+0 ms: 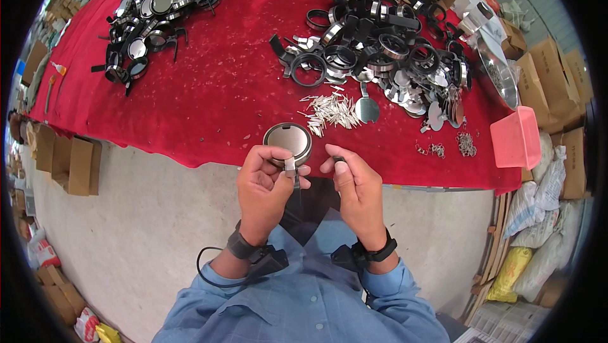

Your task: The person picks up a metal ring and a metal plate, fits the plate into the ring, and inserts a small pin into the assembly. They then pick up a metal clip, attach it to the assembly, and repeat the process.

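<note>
My left hand [266,181] grips a round metal mirror disc [288,140] with a dark rim, thumb pressing a small silver clip at its lower edge. My right hand [354,181] is beside it, pinching a tiny dark part [339,159] between thumb and fingertip. Both hands hover at the near edge of a red-covered table [221,102]. Just beyond the disc lies a scatter of small silver pins [332,112] and a loose round mirror [367,109].
A big heap of black rings and metal discs [386,45] lies at the right rear, another heap [152,14] at the left rear. A pink tray [516,137] and metal bowl [497,74] sit right. Cardboard boxes [69,162] and sacks stand around.
</note>
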Demonstrator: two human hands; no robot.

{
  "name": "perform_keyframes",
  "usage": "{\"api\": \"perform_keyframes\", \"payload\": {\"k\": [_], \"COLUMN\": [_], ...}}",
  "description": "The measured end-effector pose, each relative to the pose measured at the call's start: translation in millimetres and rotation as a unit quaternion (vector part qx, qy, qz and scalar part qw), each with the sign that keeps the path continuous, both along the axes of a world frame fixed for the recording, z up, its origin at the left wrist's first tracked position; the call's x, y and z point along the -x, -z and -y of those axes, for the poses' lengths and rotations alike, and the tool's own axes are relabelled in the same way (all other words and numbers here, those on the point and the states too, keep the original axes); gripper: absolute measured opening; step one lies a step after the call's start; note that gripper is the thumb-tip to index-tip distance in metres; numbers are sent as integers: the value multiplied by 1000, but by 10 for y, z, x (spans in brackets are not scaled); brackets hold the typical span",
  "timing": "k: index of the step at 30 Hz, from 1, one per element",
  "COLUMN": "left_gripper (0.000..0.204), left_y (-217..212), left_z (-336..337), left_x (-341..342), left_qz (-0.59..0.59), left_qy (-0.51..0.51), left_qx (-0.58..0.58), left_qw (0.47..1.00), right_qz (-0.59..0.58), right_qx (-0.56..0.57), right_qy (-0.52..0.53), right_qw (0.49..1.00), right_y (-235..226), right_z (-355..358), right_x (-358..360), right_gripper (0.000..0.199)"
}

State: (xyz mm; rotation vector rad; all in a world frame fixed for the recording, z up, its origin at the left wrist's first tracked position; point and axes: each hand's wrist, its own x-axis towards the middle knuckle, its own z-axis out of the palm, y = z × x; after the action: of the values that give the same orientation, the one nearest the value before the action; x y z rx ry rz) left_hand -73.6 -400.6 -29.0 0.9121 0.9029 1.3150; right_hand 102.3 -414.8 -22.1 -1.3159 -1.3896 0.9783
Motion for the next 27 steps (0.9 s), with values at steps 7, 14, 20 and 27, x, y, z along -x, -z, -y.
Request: {"api": "perform_keyframes", "payload": {"k": [7, 14, 20, 27], "left_gripper": [29, 41, 43, 43], "left_y": [6, 5, 90, 140], "left_z": [79, -9, 51, 59], "left_x": [-27, -17, 97, 119], "left_qz": [-114, -315, -352, -310], "left_qy": [-77, -184, -153, -143], "left_qx": [-134, -386, -400, -400], "left_qw": [981, 847, 832, 851], "right_qz": [62, 45, 47, 72], "right_qx": [-50, -21, -13, -50], "right_qy": [19, -15, -11, 1], "right_qw": [997, 999, 999, 996], "right_y": [-181, -371, -391, -411], "right_z": [15, 57, 90, 82], "right_x": [228, 469, 535, 558], "right_gripper": [27, 46, 43, 34]}}
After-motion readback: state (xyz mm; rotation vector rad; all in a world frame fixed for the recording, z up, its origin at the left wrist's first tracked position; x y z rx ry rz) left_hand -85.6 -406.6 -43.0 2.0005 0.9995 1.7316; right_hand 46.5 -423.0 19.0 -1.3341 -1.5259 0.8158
